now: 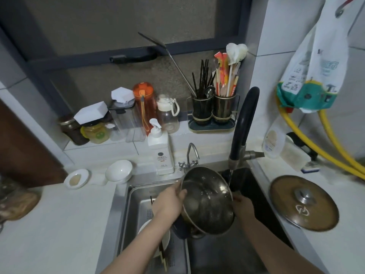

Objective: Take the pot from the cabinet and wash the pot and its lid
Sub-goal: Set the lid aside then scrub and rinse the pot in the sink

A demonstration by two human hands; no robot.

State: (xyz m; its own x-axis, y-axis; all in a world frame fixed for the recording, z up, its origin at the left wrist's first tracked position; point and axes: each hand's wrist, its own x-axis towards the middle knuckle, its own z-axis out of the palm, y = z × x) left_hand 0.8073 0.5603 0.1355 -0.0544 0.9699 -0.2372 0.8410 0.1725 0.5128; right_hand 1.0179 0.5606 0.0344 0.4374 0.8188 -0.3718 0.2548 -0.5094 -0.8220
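The pot (207, 200) is tilted over the sink (246, 252), its mouth turned up and toward the tap so that the thin stream of water (230, 178) from the black faucet (244, 127) strikes just inside the rim on the right; held at this slant, the water can run round the inside wall and drain out the low edge, which suits rinsing better than filling. The left hand (167, 204) grips the rim on the left, thumb hooked over the edge and fingers curled behind the wall, taking most of the weight. The right hand (242, 206) is at the pot's right side, below the rim and largely hidden by it; it seems to steady or rub the outer wall, but whether its grip is pinching the steel or only pressed against it I cannot tell. The lid (304, 202) lies flat on the worktop (325, 250) to the right of the sink, knob up, well apart from the pot, parked there, I judge, to wait its turn. So the pot is mid-rinse and the lid is not yet washed. Behind the sink stands a white pump bottle of detergent (161, 153), within easy reach of the left hand, and a drainer tray (138, 210) with dishes sits in the left basin.
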